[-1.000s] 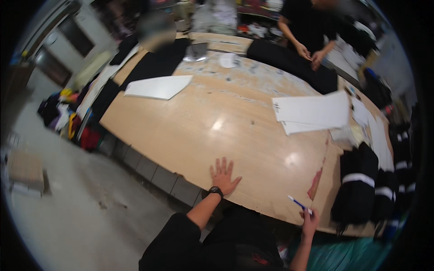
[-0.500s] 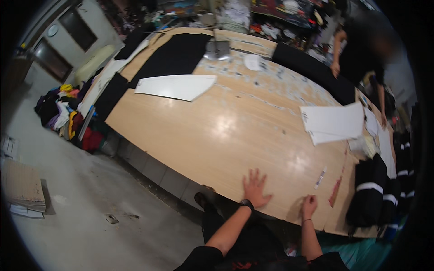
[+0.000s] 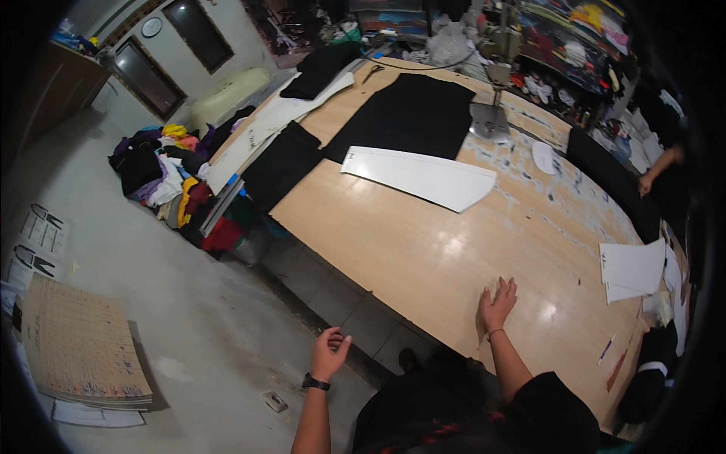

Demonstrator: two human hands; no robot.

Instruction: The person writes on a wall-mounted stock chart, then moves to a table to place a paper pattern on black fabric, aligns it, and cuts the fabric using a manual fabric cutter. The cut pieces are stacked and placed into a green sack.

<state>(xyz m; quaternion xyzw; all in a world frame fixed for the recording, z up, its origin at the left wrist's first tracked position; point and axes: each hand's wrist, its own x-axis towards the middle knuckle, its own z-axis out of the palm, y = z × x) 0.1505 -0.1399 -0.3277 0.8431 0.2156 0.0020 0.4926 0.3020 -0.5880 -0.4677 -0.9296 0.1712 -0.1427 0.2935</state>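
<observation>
My left hand (image 3: 330, 354), with a dark watch on the wrist, hangs in the air off the table's near edge, over the floor. It holds nothing; its fingers are loosely bent, the thumb apart. My right hand (image 3: 499, 304) is open at the near part of the wooden table (image 3: 378, 242), fingers stretched out, seemingly resting on the top. Farther off lies a long white pattern piece (image 3: 420, 178), its far edge over a large sheet of black fabric (image 3: 408, 113). A smaller black fabric piece (image 3: 283, 166) lies at the table's left edge.
A cutting machine (image 3: 490, 121) stands at the back. White pattern sheets (image 3: 634, 271), a marker (image 3: 606, 349) and a black bundle (image 3: 646, 374) lie right. Scissors (image 3: 372, 73) lie far left. A clothes heap (image 3: 162, 170) and brown card stack (image 3: 83, 340) sit left. Another person's hand (image 3: 645, 185) touches black cloth.
My view has turned left. My left hand has lifted off the tabletop and moved out past its edge. My right hand has gone from closed to open and moved left along the table.
</observation>
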